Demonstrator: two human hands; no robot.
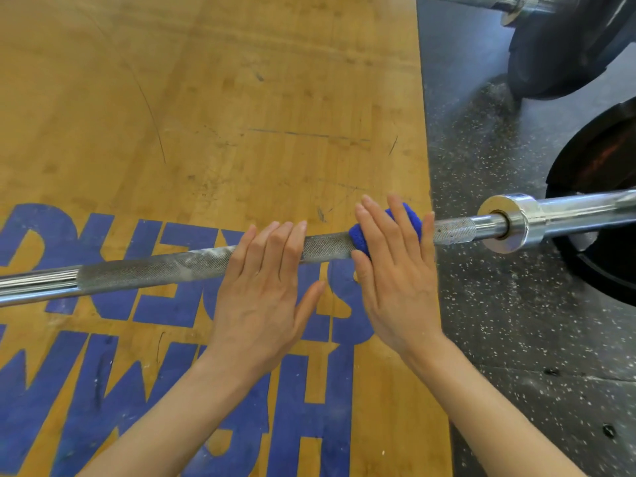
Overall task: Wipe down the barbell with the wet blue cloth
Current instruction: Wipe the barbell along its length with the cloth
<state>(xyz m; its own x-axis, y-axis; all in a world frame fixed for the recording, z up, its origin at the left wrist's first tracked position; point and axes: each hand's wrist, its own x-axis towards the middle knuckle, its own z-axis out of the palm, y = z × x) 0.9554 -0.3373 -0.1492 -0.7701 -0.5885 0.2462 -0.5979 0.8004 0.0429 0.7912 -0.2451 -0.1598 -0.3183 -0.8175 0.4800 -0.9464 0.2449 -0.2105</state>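
Note:
A steel barbell runs across the view from the left edge to a chrome collar and sleeve at the right. Its knurled shaft shows white chalk marks. A blue cloth is bunched around the shaft near the collar. My right hand lies flat over the cloth with straight fingers, pressing it onto the bar. My left hand rests on the bare knurling just left of the cloth, fingers straight and thumb out to the side. Most of the cloth is hidden under my right hand.
The bar lies over a wooden lifting platform with large blue letters. To the right is black speckled rubber flooring. A black weight plate sits on the bar's right sleeve. Another plate and bar end stand at the top right.

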